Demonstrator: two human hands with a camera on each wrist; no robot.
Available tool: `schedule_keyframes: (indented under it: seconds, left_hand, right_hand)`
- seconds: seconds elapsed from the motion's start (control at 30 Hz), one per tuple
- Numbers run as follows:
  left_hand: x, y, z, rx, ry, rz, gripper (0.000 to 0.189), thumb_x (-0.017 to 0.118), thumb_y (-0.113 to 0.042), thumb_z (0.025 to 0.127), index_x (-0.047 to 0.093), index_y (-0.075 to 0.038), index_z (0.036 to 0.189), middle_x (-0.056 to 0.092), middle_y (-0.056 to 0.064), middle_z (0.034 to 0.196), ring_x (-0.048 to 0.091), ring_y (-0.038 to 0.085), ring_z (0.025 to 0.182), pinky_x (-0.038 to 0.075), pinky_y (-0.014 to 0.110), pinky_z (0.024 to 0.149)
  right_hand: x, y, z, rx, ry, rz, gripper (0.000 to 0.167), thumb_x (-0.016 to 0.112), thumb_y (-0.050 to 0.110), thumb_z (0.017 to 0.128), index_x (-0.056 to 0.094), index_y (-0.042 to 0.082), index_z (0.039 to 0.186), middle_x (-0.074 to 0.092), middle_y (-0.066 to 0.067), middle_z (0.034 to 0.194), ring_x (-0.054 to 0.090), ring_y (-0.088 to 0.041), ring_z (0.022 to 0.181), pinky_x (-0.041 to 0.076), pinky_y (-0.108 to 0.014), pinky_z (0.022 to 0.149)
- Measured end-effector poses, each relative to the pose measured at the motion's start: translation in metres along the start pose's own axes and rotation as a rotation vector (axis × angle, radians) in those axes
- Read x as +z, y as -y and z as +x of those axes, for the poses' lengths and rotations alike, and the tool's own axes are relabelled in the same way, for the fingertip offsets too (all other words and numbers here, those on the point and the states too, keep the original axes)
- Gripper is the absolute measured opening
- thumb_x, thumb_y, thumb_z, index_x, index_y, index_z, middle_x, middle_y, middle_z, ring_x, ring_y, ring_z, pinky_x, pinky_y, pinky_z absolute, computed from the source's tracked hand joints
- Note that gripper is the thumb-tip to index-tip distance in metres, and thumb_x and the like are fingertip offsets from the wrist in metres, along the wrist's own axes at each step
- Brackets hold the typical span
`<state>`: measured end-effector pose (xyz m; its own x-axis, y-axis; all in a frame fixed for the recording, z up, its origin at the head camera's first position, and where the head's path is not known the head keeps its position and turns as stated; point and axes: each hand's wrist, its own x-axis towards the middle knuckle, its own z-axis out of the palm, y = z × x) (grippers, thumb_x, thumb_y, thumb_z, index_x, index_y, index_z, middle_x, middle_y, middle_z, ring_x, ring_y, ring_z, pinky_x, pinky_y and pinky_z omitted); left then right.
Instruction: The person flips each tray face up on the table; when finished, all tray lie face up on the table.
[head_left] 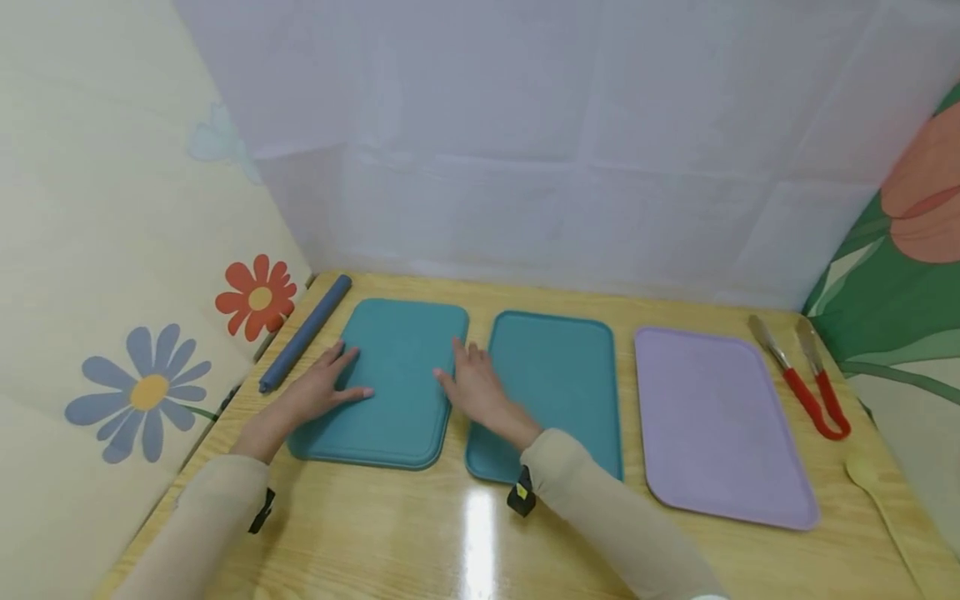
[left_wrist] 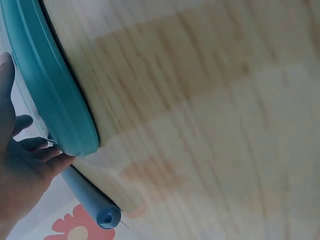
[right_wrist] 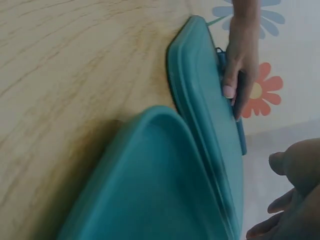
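Teal tray (head_left: 382,375), head view: lies flat on the wooden table (head_left: 375,517), between both hands. Left hand (head_left: 318,392) on its left side, fingers spread wide, thumb over the top; right hand (head_left: 480,387) by its right edge, fingers relaxed, thumb apart. Second teal tray (head_left: 570,392) sits under the right forearm; lilac tray (head_left: 712,425) and red-handled tongs (head_left: 802,396) further right. Blue roll (head_left: 306,333) at far left.

Left wrist view: left fingertips at the tray's rim, roll's end nearby.

Right wrist view: right hand partly cropped, fingers loosely bent; contact cannot be determined.
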<state>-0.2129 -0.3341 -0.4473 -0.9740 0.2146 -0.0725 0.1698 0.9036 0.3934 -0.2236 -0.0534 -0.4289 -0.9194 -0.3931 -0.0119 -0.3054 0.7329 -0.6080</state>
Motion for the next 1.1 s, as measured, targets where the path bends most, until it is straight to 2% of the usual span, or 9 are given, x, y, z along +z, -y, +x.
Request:
schedule_keyframes:
  seconds: [0.23, 0.43, 0.57, 0.67, 0.87, 1.1]
  left_hand:
    - [0.0, 0.005, 0.006, -0.021, 0.004, 0.001, 0.097, 0.068, -0.05, 0.085, 0.023, 0.01, 0.147, 0.009, 0.038, 0.151, 0.018, 0.056, 0.135, 0.027, 0.065, 0.104]
    - [-0.004, 0.007, 0.01, -0.033, 0.011, 0.002, 0.097, 0.069, -0.05, 0.084, 0.026, 0.012, 0.146, 0.014, 0.039, 0.15, 0.023, 0.057, 0.133, 0.03, 0.064, 0.103]
    - [-0.007, 0.008, 0.01, -0.038, 0.012, -0.016, 0.095, 0.071, -0.048, 0.084, 0.028, 0.013, 0.145, 0.017, 0.04, 0.148, 0.023, 0.057, 0.132, 0.031, 0.064, 0.102]
    - [-0.008, 0.01, 0.009, -0.043, 0.015, -0.027, 0.095, 0.071, -0.046, 0.084, 0.028, 0.013, 0.145, 0.016, 0.041, 0.148, 0.023, 0.058, 0.132, 0.03, 0.065, 0.102]
    - [-0.006, 0.011, 0.005, -0.043, 0.005, -0.034, 0.093, 0.071, -0.044, 0.085, 0.028, 0.013, 0.145, 0.016, 0.041, 0.148, 0.023, 0.057, 0.132, 0.029, 0.065, 0.103]
    - [-0.004, 0.012, 0.008, -0.068, -0.013, -0.066, 0.094, 0.071, -0.049, 0.083, 0.031, 0.01, 0.145, 0.017, 0.038, 0.15, 0.023, 0.056, 0.133, 0.03, 0.065, 0.102]
  right_hand:
    - [0.022, 0.004, 0.01, 0.004, -0.02, 0.002, 0.064, 0.043, 0.038, 0.103, 0.023, 0.004, 0.152, 0.024, -0.032, 0.151, 0.023, -0.042, 0.141, 0.028, -0.048, 0.112]
    - [0.033, 0.004, 0.01, 0.003, -0.066, -0.008, 0.063, 0.048, 0.034, 0.102, 0.025, 0.003, 0.151, 0.026, -0.036, 0.147, 0.023, -0.044, 0.14, 0.029, -0.048, 0.111]
    - [0.042, 0.007, 0.013, 0.038, -0.093, -0.079, 0.063, 0.053, 0.033, 0.099, 0.031, 0.001, 0.148, 0.029, -0.035, 0.145, 0.025, -0.044, 0.138, 0.028, -0.046, 0.112]
    - [0.048, 0.011, 0.014, 0.064, -0.103, -0.088, 0.062, 0.055, 0.033, 0.098, 0.035, -0.001, 0.146, 0.028, -0.035, 0.146, 0.023, -0.044, 0.139, 0.025, -0.047, 0.113]
    - [0.054, 0.015, 0.012, 0.09, -0.116, 0.014, 0.061, 0.056, 0.028, 0.098, 0.036, -0.004, 0.145, 0.021, -0.035, 0.15, 0.015, -0.045, 0.142, 0.019, -0.051, 0.114]
    - [0.054, 0.012, 0.013, 0.105, -0.147, 0.097, 0.066, 0.058, 0.027, 0.092, 0.036, -0.004, 0.146, 0.019, -0.033, 0.152, 0.012, -0.041, 0.144, 0.015, -0.048, 0.116]
